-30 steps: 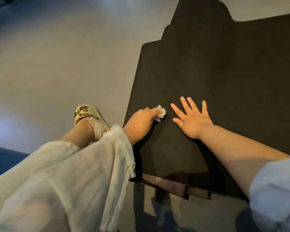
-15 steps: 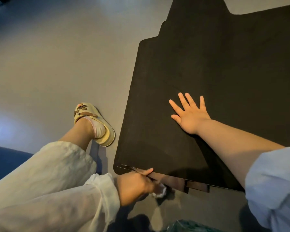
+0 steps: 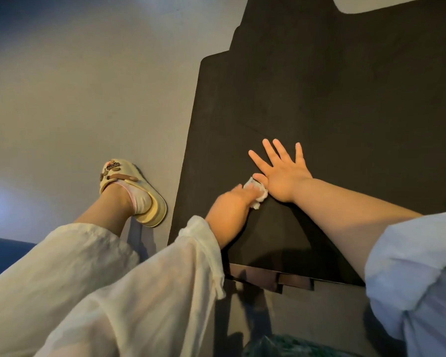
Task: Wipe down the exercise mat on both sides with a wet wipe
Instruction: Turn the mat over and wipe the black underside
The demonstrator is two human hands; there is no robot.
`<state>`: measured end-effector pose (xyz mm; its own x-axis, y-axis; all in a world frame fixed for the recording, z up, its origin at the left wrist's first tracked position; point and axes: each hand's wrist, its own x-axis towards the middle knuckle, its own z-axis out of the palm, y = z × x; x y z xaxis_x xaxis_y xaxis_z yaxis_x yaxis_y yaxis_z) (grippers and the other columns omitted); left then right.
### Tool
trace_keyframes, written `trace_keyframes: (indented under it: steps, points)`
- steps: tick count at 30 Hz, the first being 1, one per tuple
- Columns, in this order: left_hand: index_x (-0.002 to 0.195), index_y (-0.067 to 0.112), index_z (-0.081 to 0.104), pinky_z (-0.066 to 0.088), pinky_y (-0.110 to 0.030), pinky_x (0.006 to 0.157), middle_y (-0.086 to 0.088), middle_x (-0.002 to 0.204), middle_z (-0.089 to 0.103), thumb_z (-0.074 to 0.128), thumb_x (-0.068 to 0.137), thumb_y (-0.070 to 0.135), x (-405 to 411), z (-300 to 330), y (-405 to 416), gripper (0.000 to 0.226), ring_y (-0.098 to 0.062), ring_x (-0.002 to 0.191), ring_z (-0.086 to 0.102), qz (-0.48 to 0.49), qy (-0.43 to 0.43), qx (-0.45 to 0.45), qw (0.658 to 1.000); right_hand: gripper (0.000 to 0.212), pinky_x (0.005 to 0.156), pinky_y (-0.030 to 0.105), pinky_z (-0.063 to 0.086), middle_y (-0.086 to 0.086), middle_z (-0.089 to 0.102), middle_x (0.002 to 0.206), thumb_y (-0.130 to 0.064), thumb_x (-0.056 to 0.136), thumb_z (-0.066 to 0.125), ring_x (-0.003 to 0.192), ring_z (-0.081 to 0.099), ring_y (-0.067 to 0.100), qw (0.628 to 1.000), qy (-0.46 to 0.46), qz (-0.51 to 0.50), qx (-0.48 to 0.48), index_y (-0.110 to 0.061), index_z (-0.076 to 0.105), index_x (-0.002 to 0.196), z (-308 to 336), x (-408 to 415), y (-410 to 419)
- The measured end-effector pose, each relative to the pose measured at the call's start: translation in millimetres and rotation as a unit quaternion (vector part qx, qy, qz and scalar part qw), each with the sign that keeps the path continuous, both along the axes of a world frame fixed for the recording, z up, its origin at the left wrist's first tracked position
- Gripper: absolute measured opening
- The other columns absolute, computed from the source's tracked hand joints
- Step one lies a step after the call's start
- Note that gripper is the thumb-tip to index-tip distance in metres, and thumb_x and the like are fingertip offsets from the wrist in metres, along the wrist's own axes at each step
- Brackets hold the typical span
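A black exercise mat (image 3: 332,99) lies unfolded on the grey floor and fills the right half of the view. My left hand (image 3: 229,207) holds a crumpled white wet wipe (image 3: 255,193) and presses it on the mat, right against the thumb of my right hand. My right hand (image 3: 281,173) lies flat on the mat with its fingers spread. The mat's near edge shows brown folded layers (image 3: 268,278).
My left foot in a cream sandal (image 3: 137,194) stands on the grey floor (image 3: 88,86) just left of the mat's edge. A blue surface (image 3: 3,256) shows at the lower left. Something dark green (image 3: 289,346) sits at the bottom edge.
My left hand with the wipe went from mid-mat down to the near edge, then back up the mat next to my right hand. The right hand stayed flat in place.
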<state>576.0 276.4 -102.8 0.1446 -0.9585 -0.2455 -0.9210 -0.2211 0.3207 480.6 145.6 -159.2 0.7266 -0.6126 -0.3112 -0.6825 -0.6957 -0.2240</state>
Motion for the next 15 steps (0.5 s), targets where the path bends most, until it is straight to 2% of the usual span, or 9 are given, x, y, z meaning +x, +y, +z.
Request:
trace_keyframes:
  steps: [6,8,9,12,13,15]
  points:
    - [0.143,0.026,0.034,0.024,-0.03,0.108,0.004,0.152,0.031,0.045,0.094,0.001,-6,0,49,0.057,-0.015,0.136,0.029,-0.067,0.037,0.074,0.994,0.055,0.107,0.055,-0.019,0.001,-0.022,0.156,-0.052,0.099,0.011,0.142,-0.024,0.022,1.0,-0.015,0.003,-0.004,-0.04,-0.016,0.145,2,-3,2]
    - [0.145,0.029,0.029,0.023,-0.03,0.109,0.005,0.154,0.026,0.045,0.094,0.002,-5,5,62,0.06,-0.015,0.138,0.026,-0.102,0.019,0.099,0.99,0.054,0.11,0.053,-0.016,0.0,-0.012,0.158,-0.047,0.1,0.021,0.144,-0.016,0.02,0.996,-0.085,-0.005,-0.005,-0.038,-0.001,0.149,6,-9,4]
    - [0.146,0.029,0.028,0.022,-0.028,0.109,0.005,0.154,0.025,0.044,0.094,0.003,-5,7,68,0.06,-0.014,0.139,0.025,-0.124,0.007,0.11,0.986,0.052,0.111,0.05,-0.013,0.001,-0.003,0.159,-0.041,0.101,0.028,0.146,-0.009,0.019,0.989,-0.149,-0.021,0.002,-0.034,0.011,0.15,8,-14,6]
    - [0.141,0.029,0.039,0.017,-0.015,0.108,0.003,0.147,0.038,0.045,0.097,0.013,2,14,72,0.047,-0.009,0.136,0.032,-0.156,0.034,0.114,0.981,0.039,0.115,0.036,0.005,0.004,0.02,0.156,-0.02,0.1,0.039,0.144,0.016,0.021,0.926,-0.351,-0.134,0.044,-0.019,0.045,0.139,12,-31,11]
    - [0.136,0.028,0.047,0.021,-0.009,0.105,0.003,0.14,0.048,0.047,0.097,0.016,6,20,67,0.041,-0.007,0.13,0.04,-0.162,0.055,0.103,0.98,0.036,0.114,0.034,0.013,0.004,0.022,0.155,-0.018,0.1,0.04,0.142,0.02,0.023,0.907,-0.38,-0.178,0.046,-0.016,0.049,0.135,12,-38,11]
    - [0.124,0.022,0.059,0.031,-0.001,0.094,0.006,0.12,0.062,0.053,0.094,0.012,12,32,49,0.033,0.001,0.112,0.052,-0.143,0.12,0.056,0.981,0.035,0.113,0.035,0.021,0.005,0.026,0.154,-0.018,0.099,0.041,0.139,0.027,0.027,0.894,-0.381,-0.235,0.025,-0.016,0.053,0.132,7,-54,9]
